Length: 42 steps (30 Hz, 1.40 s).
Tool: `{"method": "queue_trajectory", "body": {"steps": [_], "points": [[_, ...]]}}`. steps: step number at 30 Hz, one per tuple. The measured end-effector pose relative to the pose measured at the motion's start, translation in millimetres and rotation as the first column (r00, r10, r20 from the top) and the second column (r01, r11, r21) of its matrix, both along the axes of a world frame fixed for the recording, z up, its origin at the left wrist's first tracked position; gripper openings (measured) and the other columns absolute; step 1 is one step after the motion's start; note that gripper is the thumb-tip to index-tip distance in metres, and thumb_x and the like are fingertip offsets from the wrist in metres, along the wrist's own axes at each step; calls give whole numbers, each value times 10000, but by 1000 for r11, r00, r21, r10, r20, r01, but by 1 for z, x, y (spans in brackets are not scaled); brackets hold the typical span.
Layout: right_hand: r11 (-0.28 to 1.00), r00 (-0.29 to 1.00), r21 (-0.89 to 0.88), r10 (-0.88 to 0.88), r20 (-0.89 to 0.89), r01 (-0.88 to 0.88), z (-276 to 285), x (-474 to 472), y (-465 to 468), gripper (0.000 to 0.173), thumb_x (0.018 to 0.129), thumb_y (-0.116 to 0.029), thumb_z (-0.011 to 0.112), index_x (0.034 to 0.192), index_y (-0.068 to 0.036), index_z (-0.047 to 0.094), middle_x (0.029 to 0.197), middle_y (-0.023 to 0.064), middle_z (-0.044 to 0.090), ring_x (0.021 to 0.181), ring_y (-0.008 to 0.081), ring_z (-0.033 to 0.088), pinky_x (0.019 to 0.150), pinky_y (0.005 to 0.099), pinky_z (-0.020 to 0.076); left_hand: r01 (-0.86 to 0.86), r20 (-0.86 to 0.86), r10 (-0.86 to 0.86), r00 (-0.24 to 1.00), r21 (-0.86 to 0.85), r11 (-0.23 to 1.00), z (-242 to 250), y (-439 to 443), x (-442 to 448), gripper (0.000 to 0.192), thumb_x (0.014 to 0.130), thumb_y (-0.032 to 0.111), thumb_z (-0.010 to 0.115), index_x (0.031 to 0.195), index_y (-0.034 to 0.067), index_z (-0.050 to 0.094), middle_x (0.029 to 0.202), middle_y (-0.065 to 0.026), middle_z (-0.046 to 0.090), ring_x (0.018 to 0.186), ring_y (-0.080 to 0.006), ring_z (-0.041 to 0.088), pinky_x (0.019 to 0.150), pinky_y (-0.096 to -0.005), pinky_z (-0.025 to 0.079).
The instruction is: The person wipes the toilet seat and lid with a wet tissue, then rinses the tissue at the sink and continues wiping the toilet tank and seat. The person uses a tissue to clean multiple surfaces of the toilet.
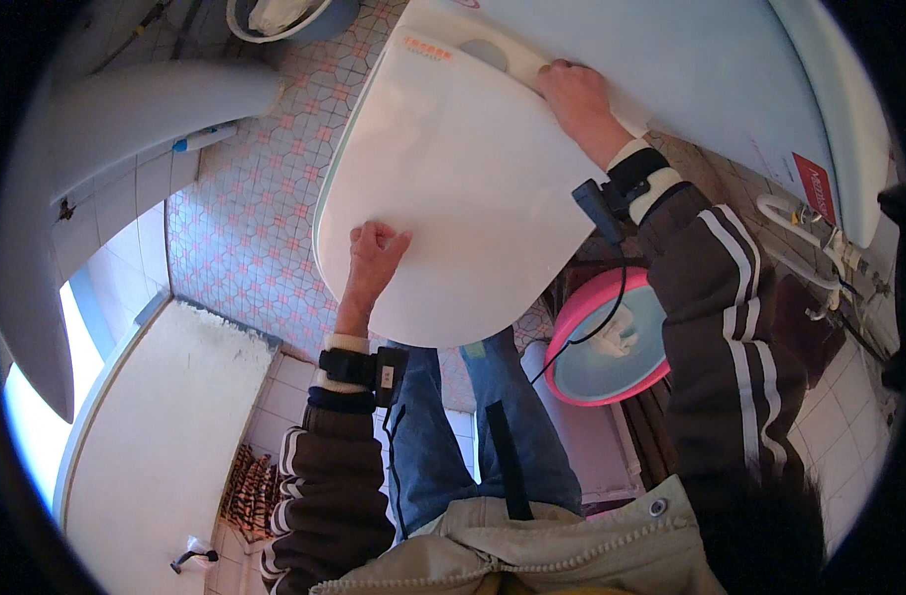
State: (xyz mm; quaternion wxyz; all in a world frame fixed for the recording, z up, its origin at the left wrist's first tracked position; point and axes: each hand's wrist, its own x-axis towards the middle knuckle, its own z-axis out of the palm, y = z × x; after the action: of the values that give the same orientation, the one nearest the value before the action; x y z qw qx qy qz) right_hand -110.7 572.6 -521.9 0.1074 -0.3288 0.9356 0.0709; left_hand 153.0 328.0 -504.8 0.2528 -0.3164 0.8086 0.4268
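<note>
A broad white lid-like panel (460, 193), rounded at its near end and bearing orange writing at the far end, lies in front of me above my knees. My left hand (379, 249) rests over its left part with the fingers curled; no object shows in it. At the panel's far right edge is my right hand (576, 93), its fingers bent down beside a pale blue and white appliance (706, 82). What those fingertips touch is hidden. Both wrists carry black strapped devices with cables.
Right of my legs stands a pink-rimmed basin (557, 364) with a pale cloth (615, 333) inside. Pipes and valves (832, 253) run along the right wall. Another basin (334, 21) is at the top left, and a white door-like panel (155, 439) at the lower left.
</note>
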Motion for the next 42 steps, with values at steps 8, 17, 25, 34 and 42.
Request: {"method": "queue_trajectory", "body": {"steps": [8,17,25,34,42], "points": [[945,961,-174,-272,49,276,57,52,84,107,825,-110,511,910,-65,560,900,129,580,788,328,621,640,412,519,-31,-20,32,999,24,999,1,3,5,319,783,276,699,895,12,560,961,-129,481,890,-221,482,793,-326,439],[786,946,-539,-317,71,304,44,76,104,259,808,-27,542,1061,-61,585,1044,107,549,916,286,598,745,364,508,-51,0,51,999,17,999,4,7,2,324,751,265,727,870,19,554,967,-137,489,872,-235,496,776,-326,447],[851,979,-493,-105,173,179,-2,45,86,333,847,-77,499,1165,-82,595,1209,115,572,1060,315,562,957,370,423,21,28,-20,999,-23,1000,-1,7,7,287,808,269,680,846,14,553,927,-92,472,850,-173,453,772,-289,422],[854,782,134,-515,352,502,30,70,156,294,819,-41,482,1074,-58,628,1121,154,597,967,351,600,812,410,500,-35,46,36,998,-7,999,-4,11,7,304,767,264,703,850,12,554,971,-138,470,829,-217,476,758,-318,440],[729,913,-562,-230,336,391,5,69,140,240,783,-23,545,998,-39,650,1135,184,578,1032,346,568,885,400,463,-8,2,8,1000,35,999,0,16,10,311,765,268,696,868,12,553,954,-136,487,874,-235,480,787,-332,435]]}}
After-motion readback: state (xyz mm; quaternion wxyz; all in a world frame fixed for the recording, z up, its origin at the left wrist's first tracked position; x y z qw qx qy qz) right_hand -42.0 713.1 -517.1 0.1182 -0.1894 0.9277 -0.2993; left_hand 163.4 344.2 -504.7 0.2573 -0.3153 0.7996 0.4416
